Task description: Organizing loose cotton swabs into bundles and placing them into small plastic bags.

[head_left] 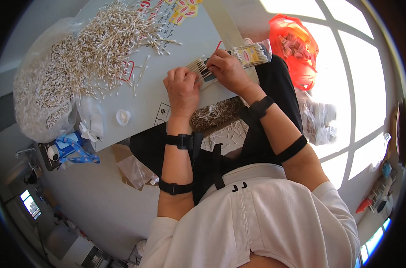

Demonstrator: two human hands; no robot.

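My left hand (pixel 182 87) is curled around a small bundle of cotton swabs (pixel 196 68) on the white table (pixel 176 53). Just right of it, my right hand (pixel 228 68) grips a clear plastic packet (pixel 254 54) with a label, partly filled with swabs. The bundle's ends stick out between both hands, at the packet's mouth. A large loose heap of cotton swabs (pixel 105 44) lies on the table to the upper left of my hands.
A clear bag of swabs (pixel 42 96) sits at the table's left edge. A small white cap (pixel 123 117) lies near the front edge. An orange plastic bag (pixel 294 47) is on the floor to the right. A box with swabs (pixel 220 118) rests on my lap.
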